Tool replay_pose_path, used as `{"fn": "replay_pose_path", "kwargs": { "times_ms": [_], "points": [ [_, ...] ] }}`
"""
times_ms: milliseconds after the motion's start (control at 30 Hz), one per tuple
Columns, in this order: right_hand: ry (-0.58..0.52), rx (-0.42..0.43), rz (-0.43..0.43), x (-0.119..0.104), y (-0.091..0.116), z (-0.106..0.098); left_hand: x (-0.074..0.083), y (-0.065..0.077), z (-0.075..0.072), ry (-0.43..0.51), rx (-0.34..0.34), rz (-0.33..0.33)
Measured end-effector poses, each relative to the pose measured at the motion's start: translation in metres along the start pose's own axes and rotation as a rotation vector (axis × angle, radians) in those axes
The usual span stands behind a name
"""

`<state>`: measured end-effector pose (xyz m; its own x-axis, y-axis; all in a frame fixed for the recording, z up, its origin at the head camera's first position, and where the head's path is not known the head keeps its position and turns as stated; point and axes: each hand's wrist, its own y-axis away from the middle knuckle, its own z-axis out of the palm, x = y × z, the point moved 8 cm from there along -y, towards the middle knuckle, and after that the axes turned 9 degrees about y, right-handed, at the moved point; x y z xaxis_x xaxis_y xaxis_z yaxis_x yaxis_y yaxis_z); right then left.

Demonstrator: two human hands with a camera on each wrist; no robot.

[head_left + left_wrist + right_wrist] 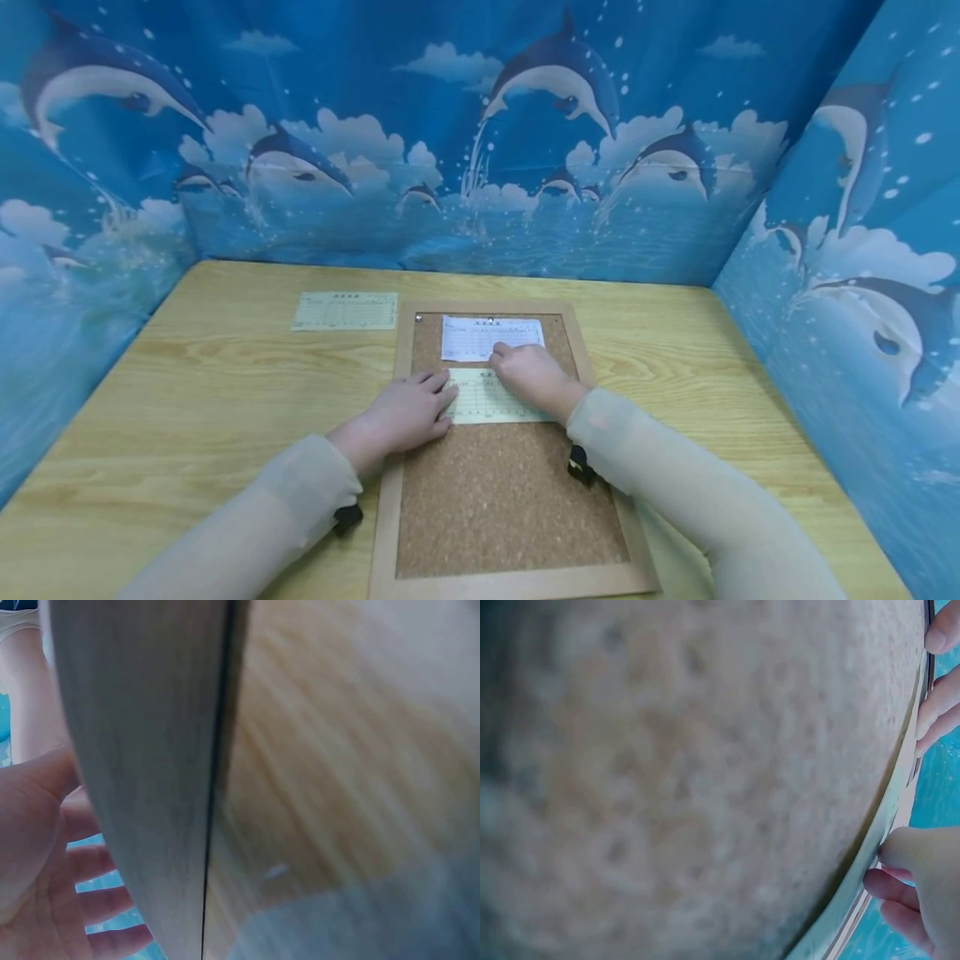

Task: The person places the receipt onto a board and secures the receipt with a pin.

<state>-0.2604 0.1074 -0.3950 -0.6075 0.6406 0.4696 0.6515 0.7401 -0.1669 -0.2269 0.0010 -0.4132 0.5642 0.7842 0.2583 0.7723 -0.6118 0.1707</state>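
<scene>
Lying on the table (217, 400), the board (502, 500) is overlapped by the green slip (480, 404), set just below the white slip (461, 342). The green one's left edge is covered by the left hand (405, 408), fingers spread. At the slips' facing edges, the right hand (536, 375) is placed, fingers bent; whether anything is pinched cannot be told. Ideally, the green slip should be held flat and square, with the pin (491, 320) above left undisturbed.

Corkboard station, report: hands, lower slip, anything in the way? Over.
Left hand on left edge of lower green slip. Right hand at its top edge, any pinched item hidden. Slip lies on corkboard, below white slip; right hand partly covers it.
</scene>
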Motion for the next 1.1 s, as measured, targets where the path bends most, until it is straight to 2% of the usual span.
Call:
{"fn": "replay_pose_path", "kwargs": {
  "times_ms": [333, 500, 633, 767, 900, 1000, 1100],
  "points": [
    [0.002, -0.003, -0.001, -0.004, -0.001, 0.001, -0.002, 0.002, 0.001, -0.012, 0.029, 0.017],
    [-0.003, -0.003, -0.023, -0.007, -0.004, -0.001, -0.003, 0.003, 0.001, -0.012, 0.023, 0.01],
    [-0.018, -0.039, -0.013, -0.005, -0.003, 0.001, -0.002, 0.004, 0.001, -0.011, 0.016, 0.014],
    [-0.14, -0.082, 0.041, 0.005, 0.001, 0.002, 0.0, 0.003, 0.001, -0.011, 0.031, 0.035],
    [-0.299, -0.1, 0.136, 0.018, 0.008, -0.002, 0.001, 0.002, -0.001, -0.021, 0.049, 0.038],
    [-0.349, -0.146, 0.196, 0.025, 0.016, -0.001, 0.0, 0.002, -0.002, -0.026, 0.046, 0.035],
    [-0.363, -0.237, 0.213, 0.024, 0.024, 0.005, 0.0, 0.002, -0.002, -0.019, 0.038, 0.031]
  ]
}}
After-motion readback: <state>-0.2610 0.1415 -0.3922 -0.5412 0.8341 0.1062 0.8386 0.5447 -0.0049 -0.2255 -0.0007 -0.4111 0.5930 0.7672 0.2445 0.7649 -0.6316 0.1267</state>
